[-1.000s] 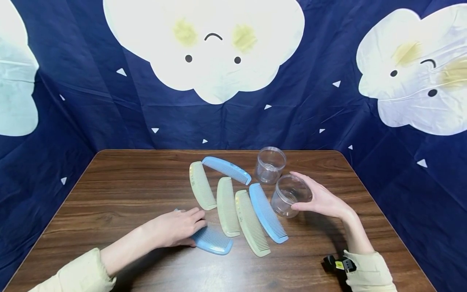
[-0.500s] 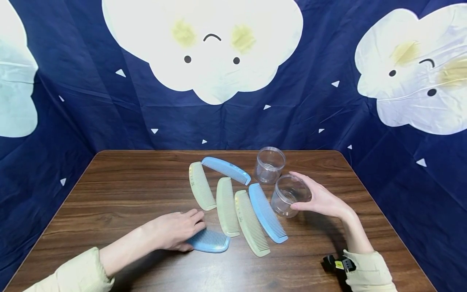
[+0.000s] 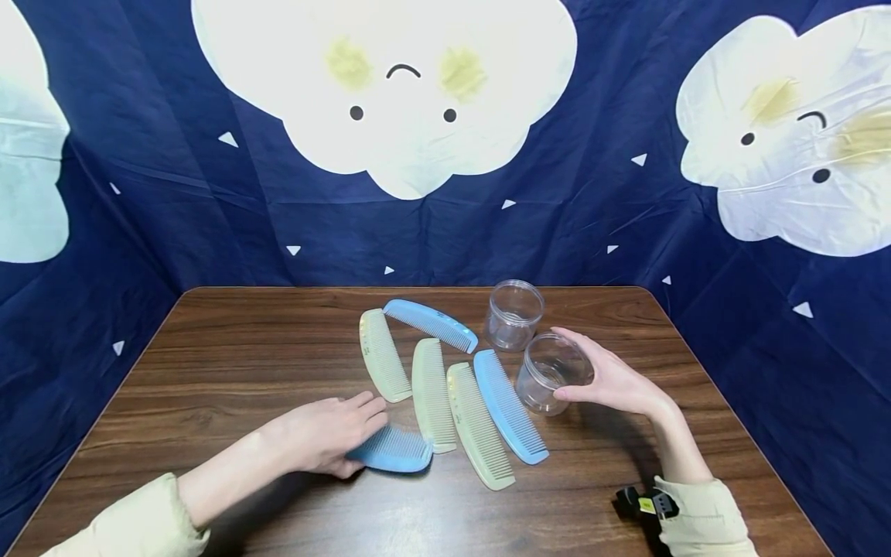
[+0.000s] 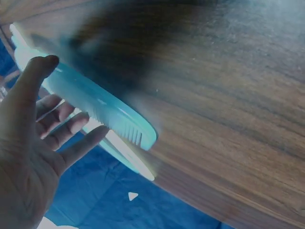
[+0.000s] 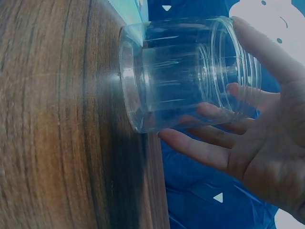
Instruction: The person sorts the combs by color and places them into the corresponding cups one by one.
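My left hand (image 3: 330, 435) pinches a blue comb (image 3: 395, 450) at its left part, with the thumb on the spine side and the fingertips at the teeth. In the left wrist view this comb (image 4: 102, 102) is tilted over the table, and the fingers hide some of its teeth. On the right, my right hand (image 3: 604, 373) holds a clear jar (image 3: 541, 387), thumb on the near side and fingers on the far side. The right wrist view shows the lidless jar (image 5: 176, 76) upright on the table, with the thumb at its threaded rim.
Three pale green combs (image 3: 381, 356) lie in the middle of the wooden table (image 3: 244, 348). One blue comb (image 3: 431, 323) lies behind them, another blue comb (image 3: 511, 406) beside the held jar. A second clear jar (image 3: 513, 316) stands farther back. Dark blue cloth (image 3: 334, 232) surrounds the table.
My left hand has drawn the blue comb a little to the left and away from me, and the comb now sits more tilted. The right hand and its jar have stayed put.
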{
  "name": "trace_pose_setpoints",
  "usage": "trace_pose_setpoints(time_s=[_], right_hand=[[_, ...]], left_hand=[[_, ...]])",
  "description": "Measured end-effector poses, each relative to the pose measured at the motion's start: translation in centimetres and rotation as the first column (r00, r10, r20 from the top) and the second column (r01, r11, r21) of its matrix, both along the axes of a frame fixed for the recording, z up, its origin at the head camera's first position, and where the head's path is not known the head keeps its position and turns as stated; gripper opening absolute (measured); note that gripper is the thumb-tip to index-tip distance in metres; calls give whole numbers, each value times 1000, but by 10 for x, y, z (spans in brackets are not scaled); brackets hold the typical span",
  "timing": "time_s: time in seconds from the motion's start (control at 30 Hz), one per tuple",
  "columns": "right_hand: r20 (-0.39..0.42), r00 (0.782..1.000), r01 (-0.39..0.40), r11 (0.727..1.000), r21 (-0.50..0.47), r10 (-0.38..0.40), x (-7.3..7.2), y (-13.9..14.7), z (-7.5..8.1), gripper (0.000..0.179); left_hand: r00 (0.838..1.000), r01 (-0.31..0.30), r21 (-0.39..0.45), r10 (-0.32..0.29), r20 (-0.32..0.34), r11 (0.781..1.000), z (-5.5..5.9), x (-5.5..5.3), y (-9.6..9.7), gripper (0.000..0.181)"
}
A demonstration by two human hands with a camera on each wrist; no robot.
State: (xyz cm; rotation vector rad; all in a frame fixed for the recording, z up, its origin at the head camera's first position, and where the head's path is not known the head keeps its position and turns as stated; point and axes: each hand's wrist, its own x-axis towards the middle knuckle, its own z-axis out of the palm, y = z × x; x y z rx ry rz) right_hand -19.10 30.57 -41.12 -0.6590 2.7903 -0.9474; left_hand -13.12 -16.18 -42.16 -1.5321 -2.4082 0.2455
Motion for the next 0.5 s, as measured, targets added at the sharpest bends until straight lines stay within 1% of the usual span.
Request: trace_pose_setpoints(time_s=[0.07, 0.13, 0.17, 0.27, 0.4, 0.5], right_hand=[[0, 1000, 0, 1000, -8, 0, 0, 0, -1, 98], [2, 1000, 0, 1000, -21, 0, -1, -1, -2, 97], [3, 1000, -1, 1000, -28, 1, -1, -1, -3, 97], [9, 1000, -5, 999, -41, 5, -2, -3, -5, 97], [11, 1000, -1, 999, -47, 2, -3, -6, -6, 98], [-1, 1000, 9, 999, -45, -9, -4, -7, -7, 99]], left_hand=[[1000, -13, 36, 12, 21, 999, 2, -1, 0, 60], [997, -41, 69, 36, 67, 997, 4, -3, 0, 59], [994, -59, 85, 51, 95, 995, 5, -4, 0, 58], [985, -103, 126, 84, 151, 987, 8, -7, 1, 57], [976, -149, 172, 116, 185, 974, 15, -11, 1, 58], [966, -193, 211, 148, 211, 958, 21, -15, 3, 58]])
